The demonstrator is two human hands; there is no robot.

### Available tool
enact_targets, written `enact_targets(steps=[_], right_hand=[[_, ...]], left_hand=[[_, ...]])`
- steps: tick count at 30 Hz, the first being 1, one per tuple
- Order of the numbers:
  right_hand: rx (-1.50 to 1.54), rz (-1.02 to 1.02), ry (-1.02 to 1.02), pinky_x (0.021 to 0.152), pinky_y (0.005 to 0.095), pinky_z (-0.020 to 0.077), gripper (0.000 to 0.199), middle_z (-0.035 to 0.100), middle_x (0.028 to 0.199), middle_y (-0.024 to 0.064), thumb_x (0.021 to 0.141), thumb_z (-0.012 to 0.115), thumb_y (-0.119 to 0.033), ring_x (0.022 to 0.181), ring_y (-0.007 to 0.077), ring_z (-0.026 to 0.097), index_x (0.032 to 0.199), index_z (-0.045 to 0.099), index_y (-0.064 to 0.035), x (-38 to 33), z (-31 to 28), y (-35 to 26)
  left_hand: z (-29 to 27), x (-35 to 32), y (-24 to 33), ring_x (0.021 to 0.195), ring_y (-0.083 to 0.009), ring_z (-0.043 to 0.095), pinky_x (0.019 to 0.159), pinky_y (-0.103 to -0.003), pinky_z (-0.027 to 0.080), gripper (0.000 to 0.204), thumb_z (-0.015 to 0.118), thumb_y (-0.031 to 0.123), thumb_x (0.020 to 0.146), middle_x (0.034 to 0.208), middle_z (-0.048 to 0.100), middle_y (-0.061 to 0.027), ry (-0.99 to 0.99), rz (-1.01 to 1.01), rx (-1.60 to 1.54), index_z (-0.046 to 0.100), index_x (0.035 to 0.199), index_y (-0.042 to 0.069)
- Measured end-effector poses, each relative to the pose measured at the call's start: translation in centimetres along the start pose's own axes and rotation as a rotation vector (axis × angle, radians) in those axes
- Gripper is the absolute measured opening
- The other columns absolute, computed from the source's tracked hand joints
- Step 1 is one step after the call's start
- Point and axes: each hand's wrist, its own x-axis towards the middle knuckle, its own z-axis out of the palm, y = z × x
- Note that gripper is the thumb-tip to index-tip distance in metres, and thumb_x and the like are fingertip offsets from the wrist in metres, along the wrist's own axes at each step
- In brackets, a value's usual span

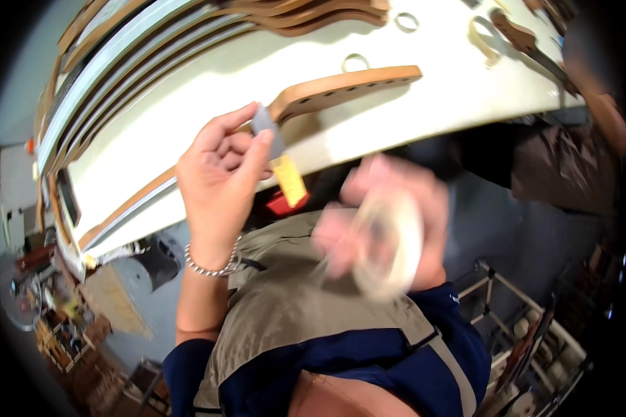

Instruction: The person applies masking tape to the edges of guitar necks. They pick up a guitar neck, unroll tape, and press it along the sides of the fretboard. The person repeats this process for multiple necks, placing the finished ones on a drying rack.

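My left hand [219, 174], with a chain bracelet on the wrist, pinches a small grey piece [266, 125] between thumb and fingers; a yellow strip [289, 181] hangs below it. It sits at the end of a wooden guitar neck [348, 85] lying on the white table [410, 111]. My right hand [389, 215] is blurred by motion and grips a pale roll of tape [391, 244] in front of my chest, below the table's edge.
Several more wooden necks [313, 15] are stacked at the table's far side, with two metal rings [355, 62] and another tape roll [481, 33] near them. A person's arm [598, 90] is at the far right. Shelving and clutter lie on the floor below.
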Motion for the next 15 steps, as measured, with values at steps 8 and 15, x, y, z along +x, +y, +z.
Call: enact_targets(steps=[8,15], right_hand=[[-0.702,0.592,-0.384,0.076,0.0333,0.0487,0.03,0.061,0.105,0.0139,0.066,0.078,-0.014,0.086,0.0262,0.06,0.092,0.067,-0.0027,6.0,-11.8,12.4],[-0.613,-0.03,-0.42,0.082,0.0377,0.0451,0.036,0.058,0.107,0.0081,0.068,0.075,-0.027,0.1,0.0259,0.054,0.1,0.065,-0.013,4.8,-3.0,9.6]], left_hand=[[0.2,-0.2,-0.2,0.061,-0.0049,0.055,0.055,-0.016,0.046,0.031,0.06,0.003,0.085,0.071,0.059,-0.0038,0.01,0.043,0.069,0.054,0.113,-0.009],[-2.3,0.4,0.2,0.058,-0.0054,0.056,0.051,-0.017,0.048,0.044,0.066,0.008,0.081,0.072,0.062,-0.0039,-0.146,-0.007,-0.149,0.049,0.119,-0.007]])
